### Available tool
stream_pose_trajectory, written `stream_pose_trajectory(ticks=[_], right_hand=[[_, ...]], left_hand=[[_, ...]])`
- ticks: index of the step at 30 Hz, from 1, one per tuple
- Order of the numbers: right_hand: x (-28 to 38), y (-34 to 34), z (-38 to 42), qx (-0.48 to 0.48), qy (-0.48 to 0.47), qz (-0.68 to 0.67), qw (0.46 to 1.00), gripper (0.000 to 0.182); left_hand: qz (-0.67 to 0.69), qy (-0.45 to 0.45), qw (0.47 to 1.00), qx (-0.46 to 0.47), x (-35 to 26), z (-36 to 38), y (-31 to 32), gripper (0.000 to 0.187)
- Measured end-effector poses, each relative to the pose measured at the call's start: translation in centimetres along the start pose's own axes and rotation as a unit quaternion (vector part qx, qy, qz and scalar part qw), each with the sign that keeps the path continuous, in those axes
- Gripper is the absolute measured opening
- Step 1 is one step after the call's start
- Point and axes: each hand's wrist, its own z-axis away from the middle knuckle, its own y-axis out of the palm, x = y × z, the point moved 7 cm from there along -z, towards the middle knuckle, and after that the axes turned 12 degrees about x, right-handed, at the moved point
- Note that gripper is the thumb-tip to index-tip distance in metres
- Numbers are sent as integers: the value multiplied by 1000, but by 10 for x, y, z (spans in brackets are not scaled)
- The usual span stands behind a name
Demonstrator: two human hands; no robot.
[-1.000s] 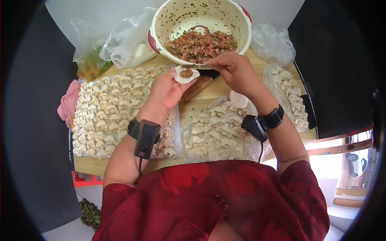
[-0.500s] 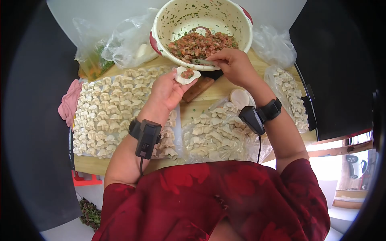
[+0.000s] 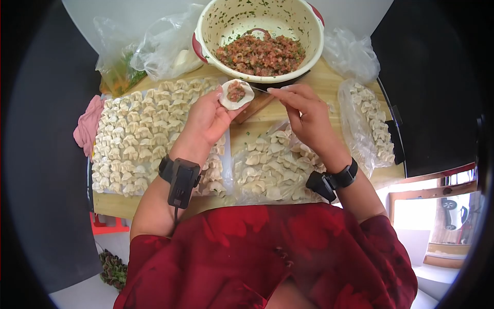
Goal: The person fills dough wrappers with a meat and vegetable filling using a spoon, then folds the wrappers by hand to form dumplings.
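My left hand (image 3: 210, 114) holds a round dumpling wrapper (image 3: 248, 95) open on its fingers, with a mound of meat filling (image 3: 235, 92) in its middle. Just to the right, my right hand (image 3: 304, 109) pinches a thin metal utensil (image 3: 261, 90), its tip reaching the wrapper's edge. Beyond both hands stands a large cream bowl (image 3: 257, 78) with red handles, holding chopped pink filling flecked with green (image 3: 262, 55). Part of a brown wooden block (image 3: 253, 109) shows below the wrapper, between my hands.
Rows of folded dumplings (image 3: 136, 139) cover a sheet at left. More dumplings lie on plastic (image 3: 272, 165) in front of me and in a bag (image 3: 375, 123) at right. Plastic bags (image 3: 164, 46) sit behind, near a pink cloth (image 3: 88, 126) at the left edge.
My right hand has drawn back from the bowl toward me, bringing the utensil beside the wrapper. The filling on the wrapper looks larger, and the wrapper is tilted more toward me.
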Motion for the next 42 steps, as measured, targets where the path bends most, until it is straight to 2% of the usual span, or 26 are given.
stream_pose_trajectory(ticks=[4, 6, 10, 12, 13, 15, 16, 18, 21, 24, 28, 30, 35, 37, 38, 40, 41, 42], right_hand=[[11, -2, 7, -16, -13, 34, 999, 40], [16, 4, 9, 20, -35, 75, 996, 37], [15, -13, 12, -39, -3, 6, 999, 33], [1, -14, 17, -14, 176, -187, 966, 27], [2, -14, 18, -18, 180, -185, 966, 27], [6, -2, 17, 40, 168, -197, 965, 20], [4, 1, 17, 36, 172, -197, 965, 20], [5, 6, 17, -3, 105, -192, 976, 13], [2, 9, 17, -4, 121, -233, 965, 10], [-3, 14, 16, -3, 136, -280, 950, 11], [-2, 17, 10, 2, 158, -348, 924, 11], [2, 15, 6, 3, 155, -326, 933, 12], [0, 15, 2, -35, 140, -320, 936, 16], [-8, 7, 3, -71, 173, -415, 891, 18], [-9, 4, 4, -69, 173, -416, 890, 18], [-11, 5, 8, 10, 209, -353, 912, 20], [-7, 7, 8, 23, 171, -346, 922, 23], [-7, 8, 10, 22, 172, -344, 923, 23]], left_hand=[[-12, -18, 999, 26, 4, 6, 6, 35], [-23, -19, 999, 35, 5, 8, 8, 36], [-32, -27, 998, 43, 5, 11, 8, 36], [-33, -40, 997, 64, 8, 14, 14, 37], [-34, -44, 996, 67, 10, 15, 15, 37], [-43, -81, 988, 128, 17, 18, 24, 38], [-45, -86, 987, 130, 18, 19, 26, 38], [-47, -108, 977, 180, 21, 25, 38, 40], [-41, -107, 973, 201, 21, 30, 45, 42], [-60, -99, 976, 184, 24, 36, 47, 48], [-123, -78, 967, 209, 30, 42, 56, 46], [-239, -47, 948, 203, 31, 43, 60, 43], [-232, -31, 955, 180, 31, 39, 52, 36], [-230, -27, 958, 168, 26, 40, 49, 34], [-238, -24, 957, 163, 24, 41, 49, 33], [-247, -21, 956, 159, 21, 40, 47, 33], [-260, -23, 952, 161, 20, 38, 43, 33], [-273, -24, 948, 163, 19, 37, 42, 34]])
